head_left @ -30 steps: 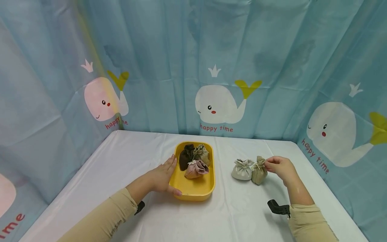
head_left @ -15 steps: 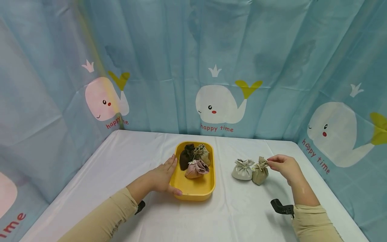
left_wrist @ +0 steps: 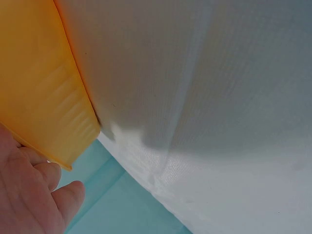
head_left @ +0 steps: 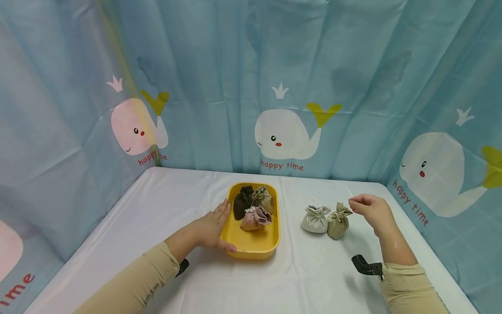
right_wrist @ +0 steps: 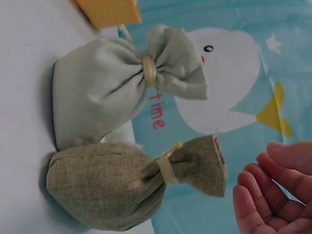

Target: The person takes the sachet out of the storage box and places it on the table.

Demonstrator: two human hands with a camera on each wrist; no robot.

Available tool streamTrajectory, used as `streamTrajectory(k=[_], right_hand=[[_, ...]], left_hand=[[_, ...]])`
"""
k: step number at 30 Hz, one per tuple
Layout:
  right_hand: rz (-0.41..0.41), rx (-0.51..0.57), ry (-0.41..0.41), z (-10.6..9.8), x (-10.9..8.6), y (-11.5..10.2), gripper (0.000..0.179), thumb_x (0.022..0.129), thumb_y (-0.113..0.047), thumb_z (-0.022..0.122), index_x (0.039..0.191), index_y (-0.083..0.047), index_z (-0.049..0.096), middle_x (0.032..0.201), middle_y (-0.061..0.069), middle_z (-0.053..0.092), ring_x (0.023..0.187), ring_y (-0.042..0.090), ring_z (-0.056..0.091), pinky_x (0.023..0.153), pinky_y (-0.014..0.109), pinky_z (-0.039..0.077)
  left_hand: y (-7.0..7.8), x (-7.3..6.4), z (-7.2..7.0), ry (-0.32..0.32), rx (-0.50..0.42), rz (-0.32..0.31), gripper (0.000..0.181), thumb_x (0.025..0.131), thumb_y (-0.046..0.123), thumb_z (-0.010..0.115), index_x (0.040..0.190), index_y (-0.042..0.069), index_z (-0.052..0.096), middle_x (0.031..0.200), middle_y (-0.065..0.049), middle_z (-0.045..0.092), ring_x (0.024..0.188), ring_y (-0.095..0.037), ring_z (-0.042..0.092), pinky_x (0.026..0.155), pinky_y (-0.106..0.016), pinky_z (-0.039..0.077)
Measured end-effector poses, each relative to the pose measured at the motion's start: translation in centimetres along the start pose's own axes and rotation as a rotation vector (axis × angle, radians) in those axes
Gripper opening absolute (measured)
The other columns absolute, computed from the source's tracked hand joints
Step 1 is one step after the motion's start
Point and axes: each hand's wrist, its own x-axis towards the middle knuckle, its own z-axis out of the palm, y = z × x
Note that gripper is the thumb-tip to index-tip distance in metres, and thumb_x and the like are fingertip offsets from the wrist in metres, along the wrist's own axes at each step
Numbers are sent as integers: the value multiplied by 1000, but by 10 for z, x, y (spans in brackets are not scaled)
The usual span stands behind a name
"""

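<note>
My left hand (head_left: 211, 229) rests along the left rim of a yellow plastic tub (head_left: 251, 253), its fingers extended. Inside the tub sit a dark brown cloth pouch (head_left: 241, 207), a tan patterned pouch (head_left: 263, 201) and a pink pouch (head_left: 254, 221). To the right, a pale grey drawstring pouch (head_left: 314, 221) and a brown linen pouch (head_left: 338, 226) stand upright side by side on the table, touching. Just off the linen pouch's gathered top is my right hand (head_left: 372, 211), with loosely bent fingers and nothing in them. The right wrist view shows a gap between fingertips and cloth.
A white cloth (head_left: 302, 279) covers the table. Blue curtains with whale prints (head_left: 282, 135) hang behind it and along both sides. Black wrist camera mounts (head_left: 366, 266) stick out below the forearms.
My right hand has let go of the linen pouch's top and moved slightly up and to the right. The left hand keeps its place on the tub.
</note>
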Motion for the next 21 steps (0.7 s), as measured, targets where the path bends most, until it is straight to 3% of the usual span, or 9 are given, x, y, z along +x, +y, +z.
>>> streamTrajectory(k=[5,9,12,15,21], right_hand=[[-9,7,-12,4,-2,-15,41,90,-33,58,110,2,61,96,8,64,87,16,57,85,52,43],[-51,21,-58,14,-5,-28,36,89,-29,59,109,2,62,98,13,64,89,24,58,80,44,46],[-89,18,-90,25,-5,-34,31,89,-25,61,106,1,63,99,13,64,86,21,59,77,36,47],[-118,20,-120,38,-4,-40,27,88,-23,62,104,0,65,99,11,64,86,16,57,76,35,48],[-147,22,-176,66,-2,-54,20,86,-16,64,97,0,67,92,10,65,83,19,58,73,33,50]], left_hand=[[1,-1,-1,3,-3,-2,135,52,89,44,146,2,1,152,-13,-7,140,-24,0,109,-44,19],[0,-1,-2,7,-5,1,135,52,88,45,146,2,2,152,-14,-6,140,-25,0,109,-45,19],[1,-2,-2,8,-6,3,135,52,88,45,146,1,2,152,-14,-6,140,-25,0,109,-45,19],[1,-2,-2,9,-10,4,135,52,88,45,146,2,1,152,-14,-6,140,-24,0,109,-44,19],[1,-4,-4,23,-44,38,134,54,86,48,146,-1,4,152,-16,-5,140,-26,2,109,-46,19]])
